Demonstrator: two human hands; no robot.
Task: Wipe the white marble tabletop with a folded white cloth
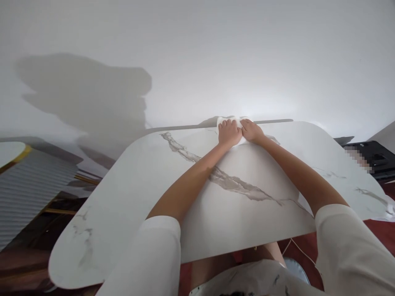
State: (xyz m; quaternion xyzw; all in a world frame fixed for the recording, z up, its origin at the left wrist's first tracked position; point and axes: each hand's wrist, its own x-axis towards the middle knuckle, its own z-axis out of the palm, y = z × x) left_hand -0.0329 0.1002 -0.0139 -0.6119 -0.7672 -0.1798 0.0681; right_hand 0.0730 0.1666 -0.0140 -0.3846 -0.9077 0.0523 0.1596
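Both my arms reach forward across a white marble-patterned table (117, 197) to its far edge. There, a white cloth or paper wipe (236, 119) lies bunched against the tabletop, close to the wall. My left hand (230, 132) presses down on it with the fingers curled over its left part. Beside it, my right hand (251, 131) grips the right part, and the two thumbs nearly meet. Much of the wipe is hidden beneath my hands, so its exact material is unclear.
A pale wall (247, 61) stands right behind the table, with a large shadow on its left. On the left is a grey ribbed cabinet (33, 193) with gold trim. A black case-like object (378, 158) sits beyond the right end. A white cord (300, 250) hangs below the front edge.
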